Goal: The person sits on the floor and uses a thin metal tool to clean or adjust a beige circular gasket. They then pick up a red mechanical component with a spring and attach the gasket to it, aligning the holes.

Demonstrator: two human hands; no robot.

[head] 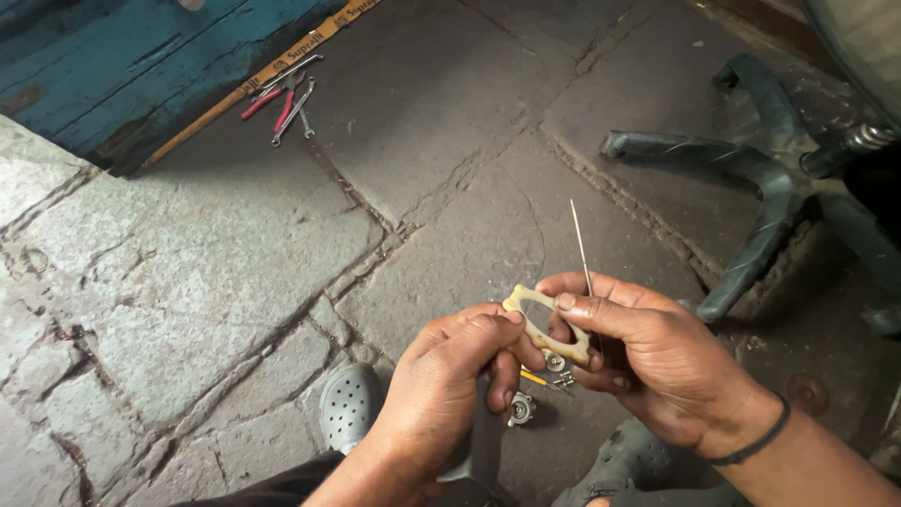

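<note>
Cream plastic frame [542, 329], looped, pinched by both hands' fingers; right hand [648, 361] w/ thin metal needle [582, 246]

The floor [282, 244] is rough grey stone slabs with cracked joints. Directly below the two grips lie small metal fittings [521, 408] and a short yellow-handled tool [535, 378]. Far up and left of them, red-handled pliers [267, 101] and spanners [296, 108] lie near a blue wooden board [122, 66]. Right of the grips stands a black swivel chair base [760, 188].
</note>
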